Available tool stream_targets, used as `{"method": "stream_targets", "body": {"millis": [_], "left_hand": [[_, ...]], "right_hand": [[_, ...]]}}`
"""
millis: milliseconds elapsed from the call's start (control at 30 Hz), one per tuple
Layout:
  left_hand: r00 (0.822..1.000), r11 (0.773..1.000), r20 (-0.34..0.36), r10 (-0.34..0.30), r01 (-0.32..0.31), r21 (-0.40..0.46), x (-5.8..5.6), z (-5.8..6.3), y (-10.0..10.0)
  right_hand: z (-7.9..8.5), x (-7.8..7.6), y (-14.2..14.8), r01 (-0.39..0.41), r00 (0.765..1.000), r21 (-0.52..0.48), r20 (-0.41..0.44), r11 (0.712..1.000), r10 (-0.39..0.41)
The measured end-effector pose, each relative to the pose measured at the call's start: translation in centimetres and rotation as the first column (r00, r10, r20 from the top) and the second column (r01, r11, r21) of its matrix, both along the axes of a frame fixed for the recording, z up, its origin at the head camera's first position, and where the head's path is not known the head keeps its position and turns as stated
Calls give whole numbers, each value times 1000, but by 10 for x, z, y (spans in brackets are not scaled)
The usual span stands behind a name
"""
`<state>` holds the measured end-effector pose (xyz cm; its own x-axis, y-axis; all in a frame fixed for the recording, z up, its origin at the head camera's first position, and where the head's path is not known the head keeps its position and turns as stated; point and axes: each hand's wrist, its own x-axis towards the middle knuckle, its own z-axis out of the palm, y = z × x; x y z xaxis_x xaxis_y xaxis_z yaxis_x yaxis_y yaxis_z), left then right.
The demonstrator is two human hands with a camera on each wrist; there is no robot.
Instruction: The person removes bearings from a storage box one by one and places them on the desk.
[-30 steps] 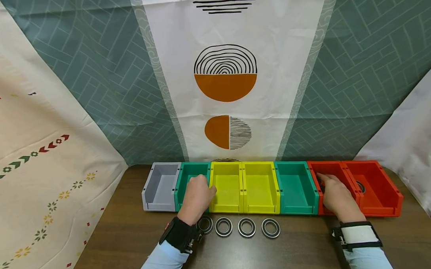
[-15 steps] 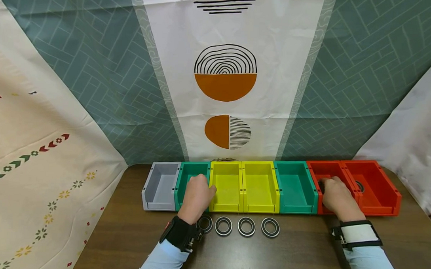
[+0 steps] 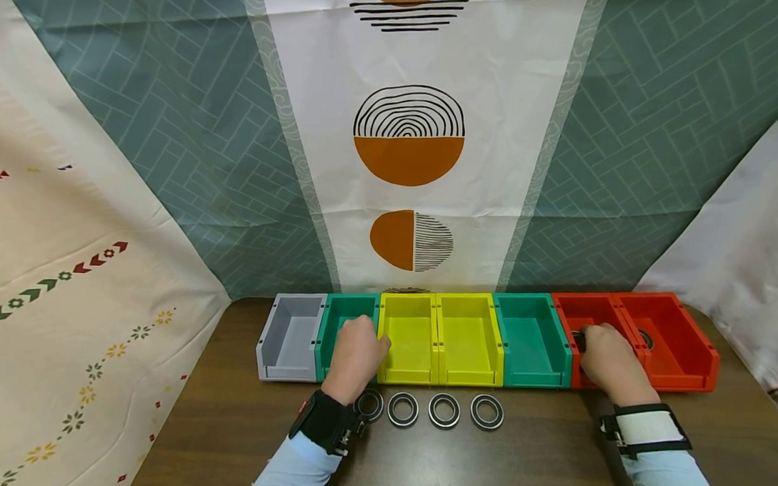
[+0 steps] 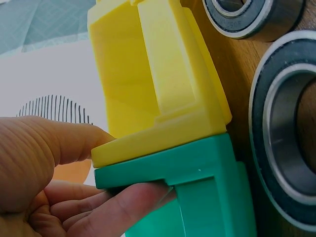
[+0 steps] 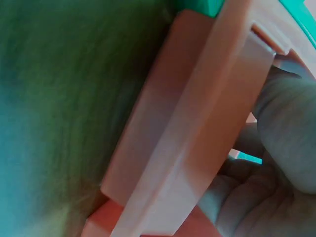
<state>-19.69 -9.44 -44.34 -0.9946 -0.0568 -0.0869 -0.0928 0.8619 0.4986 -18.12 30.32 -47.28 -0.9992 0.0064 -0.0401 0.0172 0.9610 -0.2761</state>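
Note:
My left hand (image 3: 357, 353) pinches the adjoining side walls of a green bin (image 4: 212, 192) and a yellow bin (image 4: 163, 143). Its thumb lies on the yellow side and its fingers on the green side. Inside the left one of two red bins (image 3: 589, 301), my right hand (image 3: 610, 358) has its fingers curled at a ball bearing (image 3: 578, 340), which it seems to pinch; just a dark edge shows. In the right wrist view the red bin's front wall (image 5: 182, 148) hides the fingertips. Another bearing (image 3: 646, 339) lies in the right red bin (image 3: 681, 353).
Several bearings (image 3: 444, 411) lie in a row on the brown table (image 3: 484, 468), in front of the bins. The leftmost bearing (image 3: 370, 405) is beside my left wrist. A grey bin (image 3: 292, 340) ends the row at left; a second green bin (image 3: 533, 341) adjoins the red ones.
My right hand has drawn slightly back toward me within the red bin, and more of the bearing's edge shows beside it. The left hand has stayed in place.

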Motion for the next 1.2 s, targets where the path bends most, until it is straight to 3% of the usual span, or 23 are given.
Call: {"method": "stream_targets", "body": {"millis": [267,500,633,800,1000,1200], "left_hand": [[999,1000,-45,-22,21,-15,1,-2,-1],[999,1000,-42,-18,18,-10,1,-3,-1],[999,1000,-38,-16,15,-12,1,-3,-1],[999,1000,-38,-18,17,-7,1,-3,0],[999,1000,-50,-20,20,-3,1,-3,0],[999,1000,-52,-17,16,-4,1,-2,0]], "right_hand": [[-2,7,4,24,993,-28,-114,999,-27],[-1,12,5,84,995,-95,-51,992,-89],[-1,14,5,86,986,-74,-139,994,-96],[3,19,4,109,944,-85,-304,990,-130],[13,24,0,125,872,-86,-466,988,-151],[21,29,-5,112,816,-88,-561,990,-143]]}}
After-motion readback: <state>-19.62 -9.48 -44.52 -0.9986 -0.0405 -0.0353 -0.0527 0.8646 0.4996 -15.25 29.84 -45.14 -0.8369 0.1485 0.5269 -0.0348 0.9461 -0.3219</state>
